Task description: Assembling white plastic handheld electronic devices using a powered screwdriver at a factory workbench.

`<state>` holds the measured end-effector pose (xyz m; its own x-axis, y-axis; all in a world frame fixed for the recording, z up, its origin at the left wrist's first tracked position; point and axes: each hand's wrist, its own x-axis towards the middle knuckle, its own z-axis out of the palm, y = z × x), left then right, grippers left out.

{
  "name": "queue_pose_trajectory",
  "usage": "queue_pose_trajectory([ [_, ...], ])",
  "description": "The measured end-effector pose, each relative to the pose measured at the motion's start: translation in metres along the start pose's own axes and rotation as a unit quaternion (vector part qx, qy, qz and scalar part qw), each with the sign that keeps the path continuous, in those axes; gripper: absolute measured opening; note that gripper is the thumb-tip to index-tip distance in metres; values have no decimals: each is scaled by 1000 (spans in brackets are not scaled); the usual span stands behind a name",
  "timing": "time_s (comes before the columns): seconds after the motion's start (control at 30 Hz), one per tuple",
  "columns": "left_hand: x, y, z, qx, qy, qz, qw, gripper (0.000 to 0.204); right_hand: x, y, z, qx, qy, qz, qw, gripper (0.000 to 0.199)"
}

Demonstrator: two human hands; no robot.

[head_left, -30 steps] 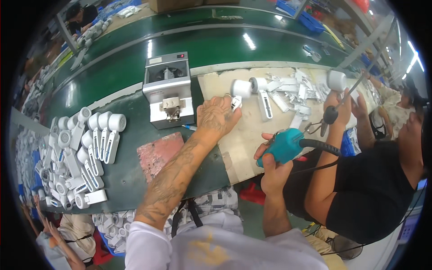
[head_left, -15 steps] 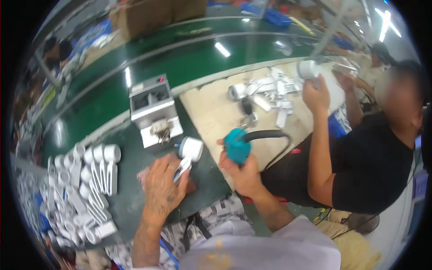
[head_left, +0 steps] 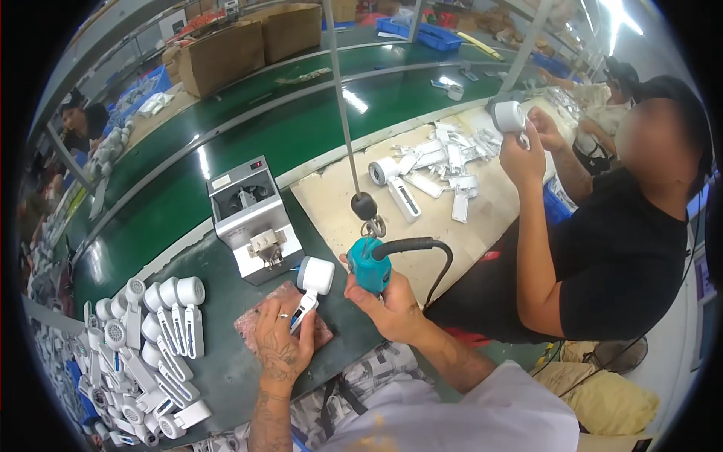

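In the head view, a white handheld device with a round head and a slim handle is held by the left hand, whose fingers are closed around the handle. The device lies over a reddish pad on the dark green surface. Its long axis runs from the hand up and to the right, with the round head pointing away from the person, towards the grey box-shaped machine that stands just behind the pad.

A teal powered screwdriver is gripped by the right hand, fingers wrapped around its body. The tool is just to the right of the device's head and hangs from a hook and a cord that rises out of view; a black cable arcs from it to the right.

To the left of the pad, rows of finished white devices are laid out, filling the surface almost to its left edge. The near edge of the surface runs just below the left hand. Bare green surface is seen between the pad and the rows. To the right of the machine, a beige board carries loose white parts. Beyond it, a white round part is held up by another person's hand.
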<state>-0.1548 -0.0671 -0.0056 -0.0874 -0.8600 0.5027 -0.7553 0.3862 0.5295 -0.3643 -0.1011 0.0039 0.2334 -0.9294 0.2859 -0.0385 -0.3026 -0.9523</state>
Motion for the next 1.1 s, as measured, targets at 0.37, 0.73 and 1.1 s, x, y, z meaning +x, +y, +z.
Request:
queue_pose_trajectory([
  [0.37, 2, 3, 0, -11, -2, 13, 1000, 21, 0, 4, 2, 20, 12, -19, 1000, 41],
  [0.73, 2, 8, -2, -19, -24, -23, 999, 16, 2, 5, 0, 24, 37, -10, 999, 35],
  [1.1, 11, -10, -22, -16, -112, -19, 993, 16, 10, -15, 3, 57, 30, 19, 998, 36],
])
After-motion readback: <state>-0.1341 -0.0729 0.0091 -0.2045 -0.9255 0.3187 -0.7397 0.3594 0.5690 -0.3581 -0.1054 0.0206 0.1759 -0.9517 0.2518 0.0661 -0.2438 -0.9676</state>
